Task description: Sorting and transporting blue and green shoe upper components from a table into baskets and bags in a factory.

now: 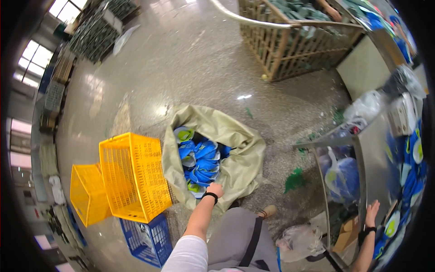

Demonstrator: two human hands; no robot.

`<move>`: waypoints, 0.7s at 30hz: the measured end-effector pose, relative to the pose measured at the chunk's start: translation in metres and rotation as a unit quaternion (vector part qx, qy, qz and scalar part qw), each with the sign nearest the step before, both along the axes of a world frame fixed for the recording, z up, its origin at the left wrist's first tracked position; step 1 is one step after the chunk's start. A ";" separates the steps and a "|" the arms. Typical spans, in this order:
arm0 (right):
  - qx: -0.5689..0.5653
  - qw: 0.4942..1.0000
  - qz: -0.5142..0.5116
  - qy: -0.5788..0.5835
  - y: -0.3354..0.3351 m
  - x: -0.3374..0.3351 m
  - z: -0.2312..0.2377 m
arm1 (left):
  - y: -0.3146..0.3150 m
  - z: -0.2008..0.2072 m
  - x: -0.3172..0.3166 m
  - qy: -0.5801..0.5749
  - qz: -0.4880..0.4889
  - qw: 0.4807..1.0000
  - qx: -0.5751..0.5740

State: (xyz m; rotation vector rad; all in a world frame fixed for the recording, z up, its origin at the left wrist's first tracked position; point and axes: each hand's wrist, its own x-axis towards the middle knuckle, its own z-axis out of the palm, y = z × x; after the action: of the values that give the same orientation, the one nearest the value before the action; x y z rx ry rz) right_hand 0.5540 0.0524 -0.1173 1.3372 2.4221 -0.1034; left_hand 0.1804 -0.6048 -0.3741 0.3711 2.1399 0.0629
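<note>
At the far left of the frame, windows and stacked crates curve along the wall, and a dark green pile of crates [97, 29] sits at the upper left on the polished grey floor [190, 63]. Lower left stand two yellow plastic baskets [131, 174], the larger tipped against the smaller, over a blue crate [147, 238] at the bottom edge. Just right of them, in the centre, an olive sack [235, 149] lies open on the floor, full of blue and green moulded pieces [201, 161]. The left hand [215, 189], wearing a black wrist strap, reaches into the sack's near edge with fingers curled down on the pieces; whether it grips one I cannot tell. Above, at upper centre, a wooden slatted crate [294, 45] holds dark parts. Green scraps [294, 179] litter the floor right of the sack. At the right, the right hand [371, 213] rests flat, fingers together, on a steel table [376, 149] carrying more blue pieces and clear bags.
</note>
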 end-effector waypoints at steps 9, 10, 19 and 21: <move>-0.011 0.993 -0.062 -0.102 0.014 0.007 -0.047 | -0.073 -0.023 -0.002 -0.003 0.094 0.990 -0.101; 0.035 0.998 -0.051 0.018 0.082 0.071 -0.037 | -0.062 -0.045 -0.021 -0.016 0.095 0.992 -0.077; 0.233 0.952 0.196 -0.030 0.119 0.061 -0.008 | -0.034 -0.198 -0.100 0.194 -0.035 0.979 -0.054; 0.259 0.937 0.232 -0.028 0.022 0.047 -0.011 | -0.035 -0.206 -0.105 0.295 -0.074 0.946 -0.110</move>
State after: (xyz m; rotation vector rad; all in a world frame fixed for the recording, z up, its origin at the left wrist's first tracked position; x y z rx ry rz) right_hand 0.6011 0.0741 -0.1283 0.8786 2.7459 0.7312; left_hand 0.0753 -0.6402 -0.5800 0.4591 2.6625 -0.4204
